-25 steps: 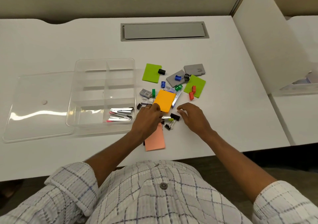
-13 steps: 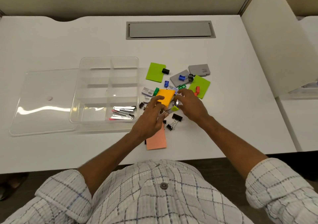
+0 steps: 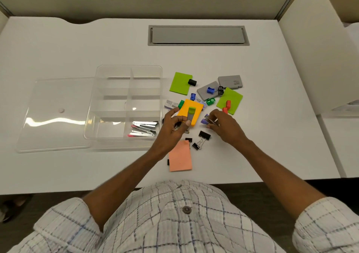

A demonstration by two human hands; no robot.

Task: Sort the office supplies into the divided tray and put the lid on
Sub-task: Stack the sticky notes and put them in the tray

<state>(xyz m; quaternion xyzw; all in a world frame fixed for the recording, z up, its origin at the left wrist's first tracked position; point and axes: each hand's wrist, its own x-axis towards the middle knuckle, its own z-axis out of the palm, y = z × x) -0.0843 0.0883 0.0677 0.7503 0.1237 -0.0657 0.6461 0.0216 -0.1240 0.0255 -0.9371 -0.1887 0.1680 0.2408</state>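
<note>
Since the earlier frame, head view: left hand has risen over the orange pad, and the green-tipped metal piece now stands pinched between its thumb and curled fingers. Right hand pinches a purple-tipped metal piece at its fingertips. I read the divided tray at 9 o'clock of both hands. Its lid lies flat on the desk at the tray's 9 o'clock. Like metal pieces lie in the tray's 5 o'clock compartment. Black binder clips lie at 7 o'clock of right hand, and a salmon pad at 6 o'clock of left hand.
</note>
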